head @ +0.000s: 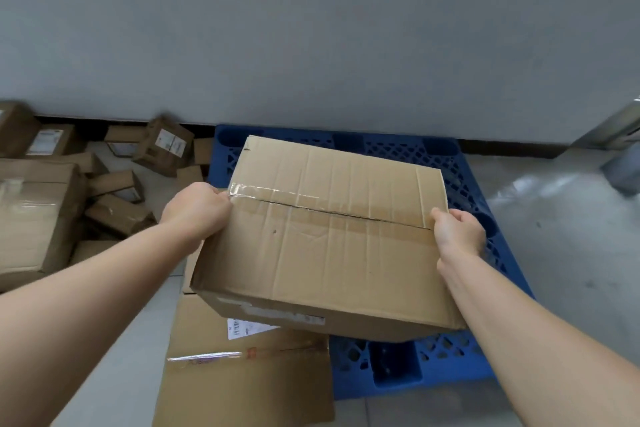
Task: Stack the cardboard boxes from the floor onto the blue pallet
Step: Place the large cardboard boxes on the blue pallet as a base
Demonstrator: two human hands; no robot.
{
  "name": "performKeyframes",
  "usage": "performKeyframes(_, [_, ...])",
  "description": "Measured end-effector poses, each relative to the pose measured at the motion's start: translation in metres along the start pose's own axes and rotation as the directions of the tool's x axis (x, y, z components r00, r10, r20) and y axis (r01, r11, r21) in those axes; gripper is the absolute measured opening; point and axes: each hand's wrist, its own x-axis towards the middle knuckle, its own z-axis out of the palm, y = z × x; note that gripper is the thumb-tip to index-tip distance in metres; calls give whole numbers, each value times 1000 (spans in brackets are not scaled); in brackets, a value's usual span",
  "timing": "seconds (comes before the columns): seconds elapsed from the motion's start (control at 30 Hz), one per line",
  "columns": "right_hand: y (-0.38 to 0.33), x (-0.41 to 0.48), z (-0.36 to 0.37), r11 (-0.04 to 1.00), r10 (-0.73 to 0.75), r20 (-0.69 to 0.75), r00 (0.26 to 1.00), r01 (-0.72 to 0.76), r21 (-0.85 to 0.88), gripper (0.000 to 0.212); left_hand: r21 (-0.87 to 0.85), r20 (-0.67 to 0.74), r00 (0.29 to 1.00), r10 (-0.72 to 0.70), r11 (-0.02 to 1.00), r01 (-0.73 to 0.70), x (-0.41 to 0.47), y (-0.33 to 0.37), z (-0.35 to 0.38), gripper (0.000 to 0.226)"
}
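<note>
Left hand, right hand grip box (tilted) — pallet partly hidden

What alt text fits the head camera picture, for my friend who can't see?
A left hand and right hand grip a big taped cardboard box by its ends over a blue pallet. A second box lies beneath its near edge, and smaller boxes are heaped on the floor at left.

Warehouse or stockroom corner, pretty sure

Blue plastic pallet on a bare grey floor, plain grey wall right behind the pallet, messy heap of taped, labelled cardboard boxes just left of it.
</note>
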Motion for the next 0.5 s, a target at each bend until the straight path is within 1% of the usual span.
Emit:
performKeyframes(0.07, [12,17,-21,1000,0,-5,1000,0,-19,19,-27,64,998,14,1000,-12,-17,15,20,26])
performKeyframes(0.1, [18,26,-31,1000,-2,-6,1000,2,-30,16,-37,102,995,23,999,-19,-25,24,30,25])
performKeyframes(0.17, [28,48,-52,999,-11,7,1000,12,-47,9,-48,165,986,10,999,-2,-40,43,49,28])
performKeyframes(0.23, [39,71,-72,998,-15,17,1000,16,-59,7,-49,216,976,-33,998,45,-53,61,71,31])
performKeyframes(0.37, [60,114,-109,997,-21,18,1000,22,-78,20,-107,351,932,-93,985,138,-79,92,122,30])
performKeyframes(0.5, [84,152,-133,997,-6,10,1000,7,-82,23,-100,455,882,-119,978,183,-95,108,171,30])
